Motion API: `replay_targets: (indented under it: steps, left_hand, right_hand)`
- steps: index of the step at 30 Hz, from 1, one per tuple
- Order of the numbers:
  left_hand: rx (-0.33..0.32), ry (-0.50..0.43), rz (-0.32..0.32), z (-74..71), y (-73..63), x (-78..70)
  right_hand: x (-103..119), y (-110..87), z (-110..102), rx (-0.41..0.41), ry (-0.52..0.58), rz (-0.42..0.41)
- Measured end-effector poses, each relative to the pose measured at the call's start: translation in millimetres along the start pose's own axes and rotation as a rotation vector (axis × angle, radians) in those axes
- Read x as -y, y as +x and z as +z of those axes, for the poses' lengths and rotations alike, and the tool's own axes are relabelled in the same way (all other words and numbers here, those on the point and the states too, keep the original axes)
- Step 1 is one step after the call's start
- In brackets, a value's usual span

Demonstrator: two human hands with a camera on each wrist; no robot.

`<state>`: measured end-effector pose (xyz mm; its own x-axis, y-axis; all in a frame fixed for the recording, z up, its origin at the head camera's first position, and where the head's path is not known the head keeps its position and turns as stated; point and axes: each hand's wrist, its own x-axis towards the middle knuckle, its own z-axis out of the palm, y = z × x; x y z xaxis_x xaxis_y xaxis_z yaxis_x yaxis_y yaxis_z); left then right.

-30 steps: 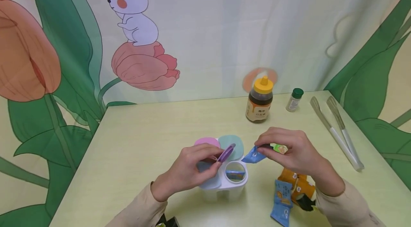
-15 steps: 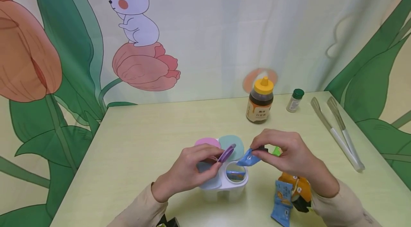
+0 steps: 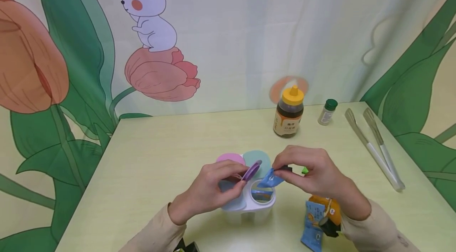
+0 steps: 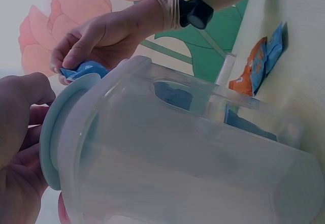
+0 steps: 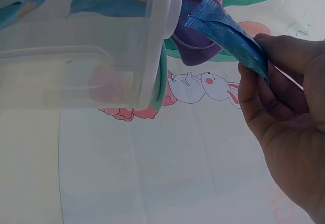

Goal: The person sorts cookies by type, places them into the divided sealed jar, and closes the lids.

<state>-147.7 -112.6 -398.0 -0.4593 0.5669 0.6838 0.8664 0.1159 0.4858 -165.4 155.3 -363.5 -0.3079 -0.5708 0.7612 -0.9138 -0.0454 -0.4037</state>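
A clear plastic container (image 3: pixel 249 215) with a white top and pastel flip lids stands on the table. Over its round opening, my left hand (image 3: pixel 210 184) pinches the raised purple lid (image 3: pixel 251 170) between thumb and fingers. My right hand (image 3: pixel 313 168) pinches a small blue snack packet (image 3: pixel 269 179) by one end. In the head view, the packet's free end overlaps the opening's far edge. Through the container wall, the right wrist view shows another blue packet (image 5: pixel 109 3) inside. The teal lid (image 3: pixel 257 161) and pink lid (image 3: pixel 230 158) lie down on the top.
Blue packets (image 3: pixel 312 224) and an orange packet (image 3: pixel 333 209) lie below my right wrist. A yellow-capped honey bottle (image 3: pixel 287 117) and a green-capped small jar (image 3: pixel 327 114) stand at the back. Two long utensils with white handles (image 3: pixel 381 161) lie at the right.
My right hand has moved left and slightly down, bringing the blue packet from beside the container to over the opening's edge. The left hand and purple lid stay put.
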Motion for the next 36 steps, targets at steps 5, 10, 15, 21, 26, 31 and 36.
replay_targets:
  steps: [5, 10, 15, 21, 26, 31, 36]
  left_hand:
    - [0.0, -0.014, 0.005, 0.4, 0.3, 0.1]
    - [0.002, -0.012, 0.001, 0.4, 0.3, -0.1]
    - [0.005, -0.007, 0.0, 0.4, 0.3, 0.1]
    - [0.004, -0.001, 0.0, 0.2, -0.3, 0.2]
    - [0.004, 0.003, 0.0, -0.2, 0.0, 0.1]
    - [0.009, 0.014, -0.005, -0.3, -0.1, -0.4]
    - [0.007, 0.008, -0.002, 0.0, -0.4, -0.5]
  right_hand:
    - [1.0, 1.8, 4.0, -0.002, 0.02, -0.02]
    - [1.4, 1.9, 8.3, 0.014, 0.018, -0.018]
    - [0.0, -0.2, 11.0, 0.029, 0.002, -0.027]
    - [-1.9, -2.0, 11.6, 0.049, -0.015, -0.037]
    - [-4.1, -3.6, 12.8, 0.095, -0.023, -0.035]
    - [-5.9, -4.3, 15.3, 0.127, -0.033, -0.036]
    - [-5.9, -5.0, 18.1, 0.149, -0.044, -0.037]
